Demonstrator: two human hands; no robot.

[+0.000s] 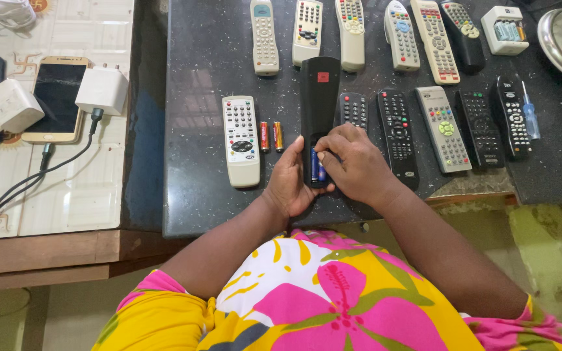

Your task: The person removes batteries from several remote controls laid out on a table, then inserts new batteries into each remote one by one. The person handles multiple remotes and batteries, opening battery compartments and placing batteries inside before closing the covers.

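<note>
We hold the black remote (320, 97) face down over the dark desk (196, 188). Our left hand (289, 185) grips its bottom end. Our right hand (352, 162) presses the blue batteries (317, 166) in with its fingertips. Push gently and flat. Two spare batteries (271, 136) lie just left of the remote.

Dark speckled stone counter (203, 195) bearing two rows of remote controls (398, 45), two loose batteries (270, 136), charger (504, 29), screwdriver (530, 114) far right.

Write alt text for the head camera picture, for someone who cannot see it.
A person's left hand holds a black remote face down, its battery bay open, while the right hand presses blue batteries into it. Many other remotes lie in rows on the dark counter, with two loose batteries beside a white remote.
</note>
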